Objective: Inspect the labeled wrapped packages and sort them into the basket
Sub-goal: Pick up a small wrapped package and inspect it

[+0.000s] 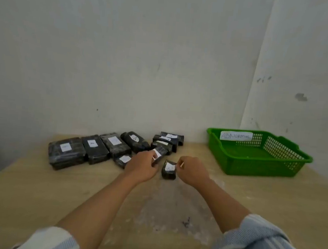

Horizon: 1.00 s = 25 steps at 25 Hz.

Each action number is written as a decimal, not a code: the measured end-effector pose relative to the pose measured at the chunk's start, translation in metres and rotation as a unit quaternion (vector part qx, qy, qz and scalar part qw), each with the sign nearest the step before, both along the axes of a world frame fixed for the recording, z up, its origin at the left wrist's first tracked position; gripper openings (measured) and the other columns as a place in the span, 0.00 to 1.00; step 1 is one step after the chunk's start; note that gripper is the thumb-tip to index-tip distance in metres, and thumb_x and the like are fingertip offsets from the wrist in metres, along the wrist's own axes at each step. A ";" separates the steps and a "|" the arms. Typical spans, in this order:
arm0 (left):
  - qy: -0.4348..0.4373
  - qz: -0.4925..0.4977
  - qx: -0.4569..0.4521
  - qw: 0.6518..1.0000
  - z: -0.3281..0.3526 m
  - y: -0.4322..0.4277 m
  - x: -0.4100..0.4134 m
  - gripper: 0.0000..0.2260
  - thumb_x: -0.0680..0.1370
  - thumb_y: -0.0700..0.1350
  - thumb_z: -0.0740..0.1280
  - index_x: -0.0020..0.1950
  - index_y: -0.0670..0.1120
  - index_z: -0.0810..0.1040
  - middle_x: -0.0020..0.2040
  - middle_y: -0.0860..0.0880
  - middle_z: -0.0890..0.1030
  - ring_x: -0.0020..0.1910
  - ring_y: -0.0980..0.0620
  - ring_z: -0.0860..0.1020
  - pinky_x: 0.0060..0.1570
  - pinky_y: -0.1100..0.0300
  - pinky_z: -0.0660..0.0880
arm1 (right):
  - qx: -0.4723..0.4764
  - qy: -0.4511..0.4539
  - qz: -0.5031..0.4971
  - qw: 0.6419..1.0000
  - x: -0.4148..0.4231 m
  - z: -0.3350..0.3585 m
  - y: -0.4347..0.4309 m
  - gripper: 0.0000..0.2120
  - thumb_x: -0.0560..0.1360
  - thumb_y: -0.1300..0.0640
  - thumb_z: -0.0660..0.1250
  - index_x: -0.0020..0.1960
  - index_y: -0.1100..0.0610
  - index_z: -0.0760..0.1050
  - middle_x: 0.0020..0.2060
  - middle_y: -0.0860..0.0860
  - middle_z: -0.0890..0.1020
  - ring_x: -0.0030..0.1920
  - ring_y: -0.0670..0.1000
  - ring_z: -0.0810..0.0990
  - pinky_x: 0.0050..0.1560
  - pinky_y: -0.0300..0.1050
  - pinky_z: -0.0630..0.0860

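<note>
small black wrapped package (159, 152), label blurred, held in the left hand (141, 167) grip mid-desk (34, 192) — right hand (192, 171) curls against a second package (168, 170), grip unclear — green basket (234, 166) far right, labelled "abnormal".

Left hand (142, 167) grips a small black package (161, 151) at frame centre. Right hand (192, 170), fingers curled, sits at the right edge of a second package (168, 170) lying on the surface (54, 190); grip unclear. Green basket (254, 166) labelled ABNORMAL, centre right.
</note>
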<state>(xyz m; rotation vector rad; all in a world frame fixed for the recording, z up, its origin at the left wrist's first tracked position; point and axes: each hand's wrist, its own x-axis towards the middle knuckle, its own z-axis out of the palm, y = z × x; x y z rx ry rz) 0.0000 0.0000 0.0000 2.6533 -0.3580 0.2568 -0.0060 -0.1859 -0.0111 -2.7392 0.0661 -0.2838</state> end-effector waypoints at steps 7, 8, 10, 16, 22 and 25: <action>0.077 0.050 -0.043 0.995 -0.043 -0.035 0.021 0.20 0.81 0.59 0.64 0.65 0.46 0.76 0.58 0.47 0.82 0.56 0.47 0.80 0.55 0.50 0.78 | 0.099 0.037 -0.054 0.993 0.031 -0.030 0.006 0.20 0.82 0.47 0.60 0.71 0.54 0.73 0.65 0.58 0.79 0.64 0.59 0.78 0.62 0.51 0.74; 0.076 0.058 -0.053 0.994 -0.045 -0.038 0.022 0.21 0.80 0.61 0.64 0.63 0.47 0.77 0.57 0.48 0.82 0.55 0.47 0.80 0.53 0.51 0.78 | 0.117 0.044 -0.053 0.991 0.035 -0.031 0.006 0.19 0.82 0.48 0.62 0.70 0.54 0.75 0.65 0.57 0.80 0.64 0.58 0.78 0.61 0.51 0.75; 0.080 0.075 -0.085 0.990 -0.051 -0.044 0.026 0.19 0.79 0.60 0.67 0.62 0.48 0.76 0.56 0.49 0.82 0.54 0.49 0.80 0.49 0.54 0.77 | 0.173 0.052 -0.055 0.982 0.042 -0.036 0.005 0.17 0.80 0.50 0.65 0.67 0.51 0.77 0.61 0.55 0.82 0.61 0.56 0.80 0.61 0.50 0.77; 0.013 0.069 -0.401 0.913 -0.048 -0.061 0.037 0.08 0.80 0.42 0.69 0.57 0.50 0.76 0.56 0.50 0.79 0.55 0.51 0.78 0.49 0.60 0.76 | 0.412 -0.061 -0.031 0.909 0.052 -0.039 0.001 0.06 0.77 0.51 0.71 0.51 0.48 0.75 0.49 0.50 0.83 0.49 0.55 0.85 0.50 0.55 0.83; -0.031 0.037 -0.517 0.854 -0.013 -0.064 0.054 0.12 0.79 0.35 0.66 0.57 0.48 0.83 0.53 0.54 0.83 0.55 0.55 0.81 0.58 0.59 0.79 | 0.543 -0.047 0.064 0.836 0.057 0.001 -0.012 0.16 0.81 0.58 0.68 0.67 0.57 0.74 0.49 0.55 0.83 0.39 0.46 0.84 0.38 0.39 0.82; -0.018 0.027 -0.577 0.816 0.001 -0.064 0.058 0.07 0.80 0.41 0.69 0.55 0.51 0.82 0.54 0.49 0.84 0.55 0.50 0.83 0.56 0.53 0.81 | 0.607 -0.051 0.077 0.790 0.059 0.011 -0.011 0.13 0.81 0.59 0.69 0.63 0.63 0.78 0.52 0.59 0.84 0.45 0.49 0.86 0.47 0.43 0.84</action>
